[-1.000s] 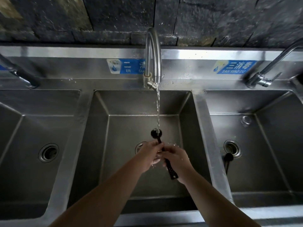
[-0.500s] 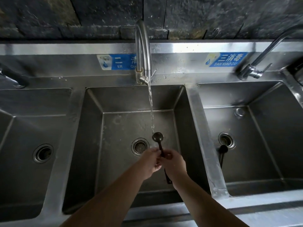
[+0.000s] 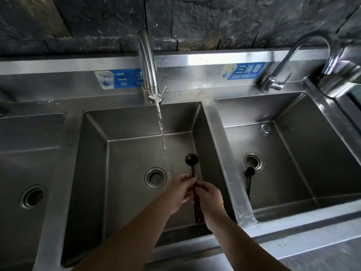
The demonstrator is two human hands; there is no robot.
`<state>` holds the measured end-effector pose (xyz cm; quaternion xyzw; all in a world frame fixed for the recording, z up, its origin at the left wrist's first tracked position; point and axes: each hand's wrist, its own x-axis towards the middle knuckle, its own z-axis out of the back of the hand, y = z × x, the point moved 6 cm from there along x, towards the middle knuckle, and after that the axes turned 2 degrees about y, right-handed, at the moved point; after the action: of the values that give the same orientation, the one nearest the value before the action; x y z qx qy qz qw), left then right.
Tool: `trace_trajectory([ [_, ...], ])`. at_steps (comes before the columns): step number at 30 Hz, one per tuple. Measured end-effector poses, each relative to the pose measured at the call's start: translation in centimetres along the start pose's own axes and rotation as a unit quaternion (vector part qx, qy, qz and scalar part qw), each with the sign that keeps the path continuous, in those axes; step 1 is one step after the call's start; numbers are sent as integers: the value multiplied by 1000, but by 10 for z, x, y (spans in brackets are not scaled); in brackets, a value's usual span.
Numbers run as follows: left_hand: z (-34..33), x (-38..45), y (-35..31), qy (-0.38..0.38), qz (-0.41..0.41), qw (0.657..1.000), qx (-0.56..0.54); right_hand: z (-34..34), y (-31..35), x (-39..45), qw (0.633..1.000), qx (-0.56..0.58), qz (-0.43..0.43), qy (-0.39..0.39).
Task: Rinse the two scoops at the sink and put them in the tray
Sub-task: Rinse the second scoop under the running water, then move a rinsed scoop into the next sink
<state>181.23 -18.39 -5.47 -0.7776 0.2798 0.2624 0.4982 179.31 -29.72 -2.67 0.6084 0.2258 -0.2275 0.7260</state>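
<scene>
Left hand (image 3: 180,189): closed around the middle of the handle of a black scoop (image 3: 191,160), fingers curled, thumb side toward the right hand. Right hand (image 3: 210,196): also closed on the same handle, just beside the left and touching it, gripping slightly lower. Both forearms enter from the bottom edge and meet over the middle basin (image 3: 136,149).

The held scoop stands roughly upright in the view, its round bowl at the far end above the hands and its handle tip projecting below them. The bowl sits to the right of the water stream (image 3: 163,141), apart from it; the stream falls past it toward the left hand's knuckles. Whether water reaches the hand cannot be told.

The stream issues from the middle tap (image 3: 147,63), a curved steel spout mounted behind the basin. The middle drain (image 3: 155,178) lies just left of the hands.

A second scoop (image 3: 249,179), also black, lies in the right basin (image 3: 304,153), its bowl beside the right drain (image 3: 253,161) and its handle pointing toward the near wall. A right tap (image 3: 293,61) stands behind that basin. The left basin (image 3: 23,153) shows a drain only.

Two blue labels (image 3: 244,71) are fixed to the steel backsplash. Behind it is a dark stone wall (image 3: 214,20).
</scene>
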Motion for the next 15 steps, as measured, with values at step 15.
trace_trajectory([
  [15, -122, 43, -26, -42, -77, 976, 199, 130, 30, 49, 995, -74, 56, -29],
])
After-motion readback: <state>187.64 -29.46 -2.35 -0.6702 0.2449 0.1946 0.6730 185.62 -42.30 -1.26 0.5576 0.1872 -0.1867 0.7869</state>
